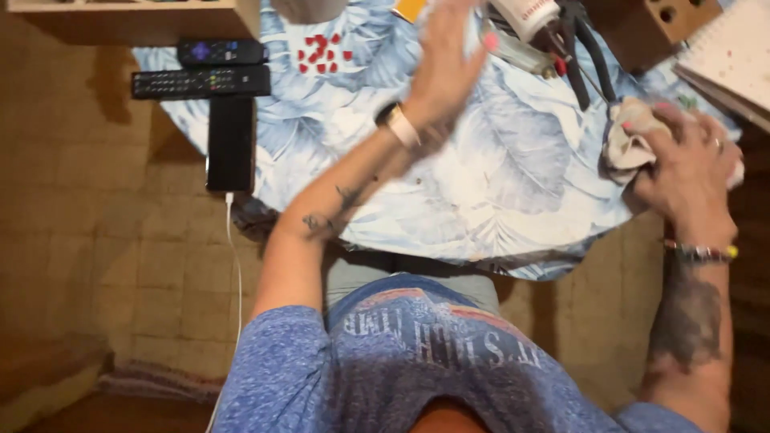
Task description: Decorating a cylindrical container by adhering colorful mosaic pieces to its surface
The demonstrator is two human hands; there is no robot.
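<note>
My right hand (688, 164) grips a crumpled off-white cloth (628, 143) at the right edge of a round table covered with a blue leaf-print tablecloth (513, 176). Raised over the far middle of the table, my left hand (443, 60) has its fingers spread and blurred, and it holds nothing. A pale watch band sits on its wrist. Just beyond its fingertips lie a white cylindrical container (525, 14) and black-handled tools (581, 56).
At the table's left edge lie a black phone (231, 144) with a white cable, a long black remote (200, 82) and a smaller remote (220, 52). Small red pieces (323, 52) lie near the top. A brown block (650, 28) and a notebook (734, 56) sit at the upper right. Tiled floor lies below.
</note>
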